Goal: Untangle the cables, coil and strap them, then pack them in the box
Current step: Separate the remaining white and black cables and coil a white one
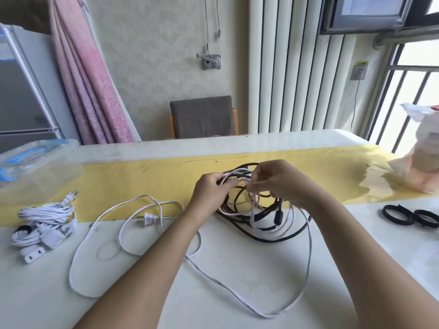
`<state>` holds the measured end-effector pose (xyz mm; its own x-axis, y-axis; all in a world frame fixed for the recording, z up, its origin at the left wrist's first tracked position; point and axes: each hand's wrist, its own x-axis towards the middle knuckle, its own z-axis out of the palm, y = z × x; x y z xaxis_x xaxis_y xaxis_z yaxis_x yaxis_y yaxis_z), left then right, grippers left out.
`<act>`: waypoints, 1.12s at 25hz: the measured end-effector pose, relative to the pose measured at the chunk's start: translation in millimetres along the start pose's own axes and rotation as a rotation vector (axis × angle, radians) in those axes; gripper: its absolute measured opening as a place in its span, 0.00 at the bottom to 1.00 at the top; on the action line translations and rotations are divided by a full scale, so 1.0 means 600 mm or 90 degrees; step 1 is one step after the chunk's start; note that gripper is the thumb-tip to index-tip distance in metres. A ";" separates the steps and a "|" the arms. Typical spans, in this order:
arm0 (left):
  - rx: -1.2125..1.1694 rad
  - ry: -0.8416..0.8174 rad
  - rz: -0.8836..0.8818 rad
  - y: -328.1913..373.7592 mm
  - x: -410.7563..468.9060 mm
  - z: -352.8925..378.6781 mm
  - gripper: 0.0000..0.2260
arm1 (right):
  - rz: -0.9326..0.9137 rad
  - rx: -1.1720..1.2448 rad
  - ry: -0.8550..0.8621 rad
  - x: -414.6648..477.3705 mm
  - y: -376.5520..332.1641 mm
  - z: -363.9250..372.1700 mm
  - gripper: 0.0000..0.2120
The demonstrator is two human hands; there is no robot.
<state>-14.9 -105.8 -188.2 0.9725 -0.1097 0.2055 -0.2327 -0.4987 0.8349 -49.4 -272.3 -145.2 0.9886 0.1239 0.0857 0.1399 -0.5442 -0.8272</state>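
Cables, black and white knotted together in one tangle (276, 219), sit mid-table, half on the yellow runner (142, 176) and half on the white table (237, 281). Both hands are at its top edge, lifting it a little. The left hand (212, 187) pinches a white strand between thumb and curled fingers; the right hand (278, 179) pinches another white strand just beside it, fingertips nearly meeting those of the left.

From the tangle a flat white lead (70, 271) trails toward the near edge in wide loose loops on both sides of the forearms, and its plug (148, 220) lies at the runner's front edge, left of the left wrist.

Farther left lies a white bundle (45, 222), coiled (a black strap shows at its near-left side), with its plugs beside it. Two black straps (399, 214), closed into rings, lie near the right edge. The clear box (35, 157) with blue clips stands at the far-left corner. A plastic bag (422, 157) stands at the far right, and a grey chair (202, 117) is behind the table.
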 end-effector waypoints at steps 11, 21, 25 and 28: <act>0.050 0.196 0.553 0.079 -0.083 0.021 0.12 | -0.410 -0.074 0.370 -0.004 -0.017 0.041 0.14; 0.076 0.237 0.415 0.041 -0.055 0.022 0.09 | 0.010 0.175 0.014 0.007 0.053 -0.072 0.24; -0.105 -0.056 0.143 0.054 -0.007 0.009 0.13 | -0.016 0.449 -0.099 0.012 0.045 -0.071 0.24; -0.361 -0.357 -0.075 0.054 0.018 0.001 0.09 | -0.149 0.431 -0.254 0.015 0.035 -0.069 0.12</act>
<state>-12.1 -123.6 -159.3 0.8169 -0.5736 -0.0605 0.0474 -0.0378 0.9982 -35.1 -317.1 -138.8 0.8259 0.5272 0.1998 0.1508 0.1348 -0.9793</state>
